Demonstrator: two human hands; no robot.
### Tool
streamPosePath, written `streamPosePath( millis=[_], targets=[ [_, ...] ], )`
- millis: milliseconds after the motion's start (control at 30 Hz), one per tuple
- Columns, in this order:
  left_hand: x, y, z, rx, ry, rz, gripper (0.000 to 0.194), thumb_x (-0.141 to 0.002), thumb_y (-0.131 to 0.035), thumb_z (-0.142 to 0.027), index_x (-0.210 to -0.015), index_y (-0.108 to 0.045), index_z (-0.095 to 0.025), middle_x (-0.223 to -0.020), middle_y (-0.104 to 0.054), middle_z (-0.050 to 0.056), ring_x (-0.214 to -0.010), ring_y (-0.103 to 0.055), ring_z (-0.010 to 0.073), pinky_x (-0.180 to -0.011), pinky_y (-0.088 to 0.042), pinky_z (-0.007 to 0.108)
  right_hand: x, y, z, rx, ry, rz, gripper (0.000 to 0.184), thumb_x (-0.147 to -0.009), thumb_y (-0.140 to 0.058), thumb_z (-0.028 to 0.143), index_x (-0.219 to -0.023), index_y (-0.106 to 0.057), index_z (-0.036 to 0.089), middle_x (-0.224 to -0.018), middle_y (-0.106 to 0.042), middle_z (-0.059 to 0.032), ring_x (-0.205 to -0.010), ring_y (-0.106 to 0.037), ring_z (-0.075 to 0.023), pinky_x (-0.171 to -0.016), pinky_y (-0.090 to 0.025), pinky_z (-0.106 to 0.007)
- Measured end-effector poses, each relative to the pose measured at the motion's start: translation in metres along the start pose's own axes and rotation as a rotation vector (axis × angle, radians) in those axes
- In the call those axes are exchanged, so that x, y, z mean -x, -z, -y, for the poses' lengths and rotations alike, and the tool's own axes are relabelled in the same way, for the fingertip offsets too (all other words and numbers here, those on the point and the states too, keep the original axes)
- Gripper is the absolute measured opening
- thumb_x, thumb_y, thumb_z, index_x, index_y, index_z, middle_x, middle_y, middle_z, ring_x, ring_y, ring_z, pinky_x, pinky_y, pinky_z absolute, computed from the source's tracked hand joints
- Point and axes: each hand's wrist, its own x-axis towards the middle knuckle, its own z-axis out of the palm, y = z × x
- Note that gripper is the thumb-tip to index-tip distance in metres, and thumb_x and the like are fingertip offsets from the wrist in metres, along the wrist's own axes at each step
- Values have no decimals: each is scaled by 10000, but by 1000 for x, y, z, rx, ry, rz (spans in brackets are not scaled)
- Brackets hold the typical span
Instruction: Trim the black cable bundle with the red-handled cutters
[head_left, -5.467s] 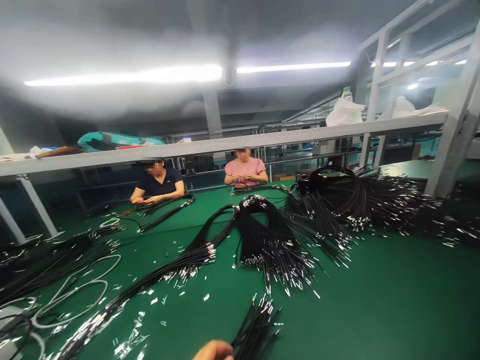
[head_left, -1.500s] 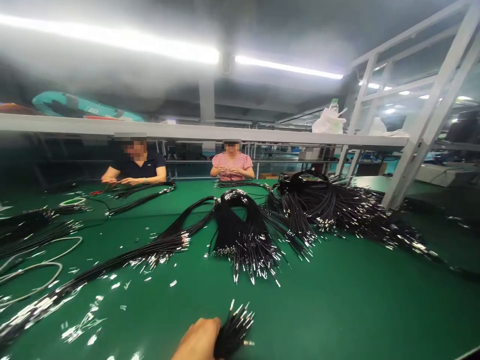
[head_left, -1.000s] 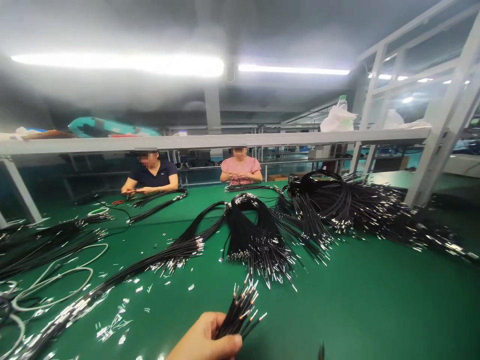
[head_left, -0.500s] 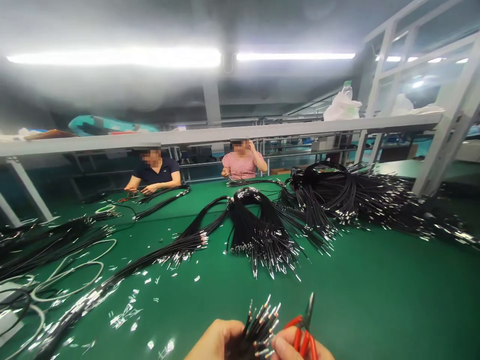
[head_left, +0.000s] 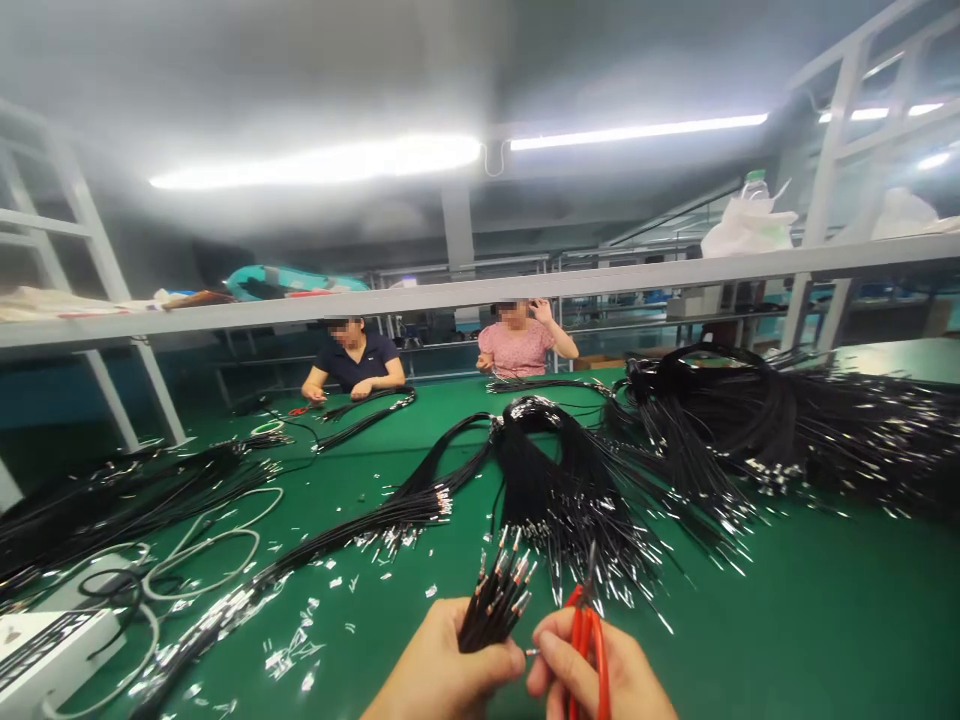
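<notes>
Black cable bundle (head_left: 489, 612), a tight sheaf of slim round strands, leans slightly right above the smooth green tabletop (head_left: 847, 620), directly in front of the worker. Its upper ends bristle with shiny metallic tips, some banded coppery orange. The worker's left hand (head_left: 442, 662) is wrapped snugly around the sheaf, thumb pressed across the front. The right hand (head_left: 634, 668) is curled around red-handled cutters (head_left: 598, 645), their glossy handles bowed, their dark, narrow point directed upward; I cannot tell whether the blades meet. 1 small metallic tip (head_left: 532, 653) shows between the left thumb and the right fingertips; whether those fingertips pinch it, I cannot tell. Just beyond lies an arch of bent black cables (head_left: 559, 470), its silvery ends fanned like a brush, and to its right a larger, tangled heap (head_left: 757, 415). At left, thin shiny scraps (head_left: 292, 652) litter the surface near loops of pale cord (head_left: 206, 538) and a hard-edged white box (head_left: 64, 665). Across the table are 2 people: 1 in a navy top (head_left: 358, 366), 1 in pink, puffed sleeves (head_left: 489, 342).
</notes>
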Motion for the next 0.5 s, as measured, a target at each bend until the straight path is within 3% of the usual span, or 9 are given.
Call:
streamPosePath(
  millis=[167, 267, 367, 500],
  targets=[
    [-9, 48, 6, -52, -34, -184, 243, -652, -606, -371, -625, -433, -202, -364, -326, -126, -294, -207, 35, -307, -136, 187, -51, -25, -9, 15, -5, 62, 477, -635, -630, 623, -712, -523, 165, -589, -646, -19, -343, -498, -68, -311, -233, -158],
    [-12, 72, 13, -33, -27, -202, 291, -663, -608, -390, -601, -381, -218, -371, -308, -134, -277, -204, 27, -301, -144, 182, -82, -38, -25, 14, -21, 121, 474, -642, -616, 624, -729, -510, 170, -590, -652, -26, -343, -509, -71, -304, -210, -151],
    [-19, 82, 21, -44, -67, -164, 236, -689, -581, -348, -594, -424, -198, -387, -363, -107, -288, -253, 34, -306, -168, 186, -103, -44, -39, 40, -53, 196, 497, -609, -620, 643, -708, -502, 171, -530, -635, -25, -333, -488, -70, -302, -198, -147],
    [-32, 82, 30, 11, -73, -171, 173, -657, -553, -283, -574, -433, -190, -398, -350, -100, -341, -253, 39, -335, -175, 190, -115, -40, -47, 78, -56, 221, 485, -620, -618, 631, -725, -535, 165, -514, -625, -18, -339, -475, -72, -312, -227, -152]
  ],
)
